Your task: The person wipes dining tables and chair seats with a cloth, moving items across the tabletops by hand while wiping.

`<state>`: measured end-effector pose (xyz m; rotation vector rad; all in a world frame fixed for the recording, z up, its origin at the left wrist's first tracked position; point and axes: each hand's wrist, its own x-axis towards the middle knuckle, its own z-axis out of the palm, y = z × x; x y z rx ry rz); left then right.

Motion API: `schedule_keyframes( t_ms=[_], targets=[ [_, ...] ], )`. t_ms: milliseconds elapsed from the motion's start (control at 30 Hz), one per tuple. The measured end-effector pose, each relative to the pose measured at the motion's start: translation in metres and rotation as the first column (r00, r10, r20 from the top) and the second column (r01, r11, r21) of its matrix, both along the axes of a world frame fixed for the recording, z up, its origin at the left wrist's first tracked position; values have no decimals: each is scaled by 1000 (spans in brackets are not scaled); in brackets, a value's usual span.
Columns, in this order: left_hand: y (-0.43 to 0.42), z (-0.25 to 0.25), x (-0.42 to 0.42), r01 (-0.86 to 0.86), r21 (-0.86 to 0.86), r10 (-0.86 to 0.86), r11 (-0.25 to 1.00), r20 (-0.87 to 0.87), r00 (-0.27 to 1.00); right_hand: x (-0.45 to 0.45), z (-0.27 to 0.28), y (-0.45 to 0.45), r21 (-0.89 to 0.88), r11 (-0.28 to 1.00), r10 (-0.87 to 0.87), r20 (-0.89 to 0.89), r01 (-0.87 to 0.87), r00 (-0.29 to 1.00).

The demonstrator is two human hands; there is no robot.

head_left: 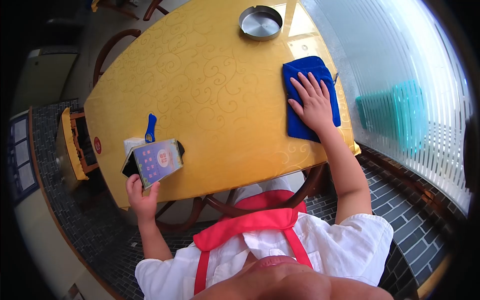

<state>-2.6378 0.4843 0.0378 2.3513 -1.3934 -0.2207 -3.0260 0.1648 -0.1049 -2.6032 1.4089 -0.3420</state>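
Note:
A folded blue cloth (302, 125) lies on the right part of the yellow-covered table (200, 100). My right hand (315, 106) rests flat on it with the fingers spread. At the table's near left, my left hand (141, 196) has thumb and fingers at the lower edge of a small purple printed sign (159, 161) in a dark holder. The thumb is at the sign's bottom corner; the fingers touch its left side. A blue object with a handle shape (150, 128) and a white item (132, 144) lie just behind the sign.
A round metal ashtray (260, 23) stands at the far end of the table. A red round mark (97, 145) is near the left edge. Wooden chairs (111, 47) stand around the table, and a striped glass panel (400, 90) runs along the right.

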Motion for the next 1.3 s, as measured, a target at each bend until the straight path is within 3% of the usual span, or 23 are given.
schedule_keyframes(
  t_ms=[100, 267, 300, 400, 467, 533, 633, 733, 800, 833, 1000, 1067, 1133, 1233, 1267, 1300],
  targets=[
    [-2, -2, -10, -73, -7, 74, 997, 22, 997, -27, 8, 44, 51, 999, 5, -52, -2, 999],
    [-34, 42, -59, -221, -43, 225, 974, 213, 951, -14, 14, 69, 178, 898, 395, 79, -403, 915],
    [-43, 49, -66, -94, -161, 146, 983, 351, 925, -10, 15, 52, 190, 841, 489, 138, -507, 862],
    [-108, 33, -92, 209, -376, -173, 903, 126, 977, 8, 7, -8, 98, 780, 591, 207, -617, 780],
    [-195, 13, -133, 288, -249, -305, 925, -33, 952, 11, 2, -48, 16, 822, 559, 171, -569, 812],
    [-279, -35, -146, 484, -88, -484, 871, 21, 875, 4, -1, -87, -43, 878, 479, 107, -477, 871],
    [-373, -91, -159, 557, 85, -563, 826, 102, 820, -11, -2, -128, -72, 973, 220, 16, -219, 975],
    [-409, -140, -150, 572, -32, -559, 819, 174, 811, -15, -8, -119, -86, 996, 15, -24, -17, 1000],
    [-411, -146, -147, 482, -11, -474, 876, 163, 865, -25, -10, -90, -94, 985, -144, -7, 143, 989],
    [-407, -147, -143, 444, -140, -433, 885, 107, 895, -30, -8, -70, -93, 987, -139, -37, 135, 990],
    [-338, -113, -129, 347, -465, -347, 815, 89, 934, -22, 13, 43, 113, 967, 234, -53, -227, 971],
    [-295, -87, -123, 302, -553, -255, 776, 163, 953, 13, 18, 69, 218, 849, 480, 57, -480, 875],
    [-248, -65, -112, 312, -593, -256, 743, 179, 950, 62, 12, 63, 171, 676, 694, 180, -716, 698],
    [-176, -49, -97, 371, -523, -334, 767, 168, 928, 151, -9, 30, 86, 532, 775, 349, -842, 526],
    [-157, -49, -96, 388, -497, -354, 776, 166, 920, 188, -23, 17, 75, 477, 635, 659, -876, 402],
    [-139, -51, -93, 407, -461, -380, 789, 155, 912, 222, -31, 4, -70, 526, 775, 450, -848, 444]
  ],
)
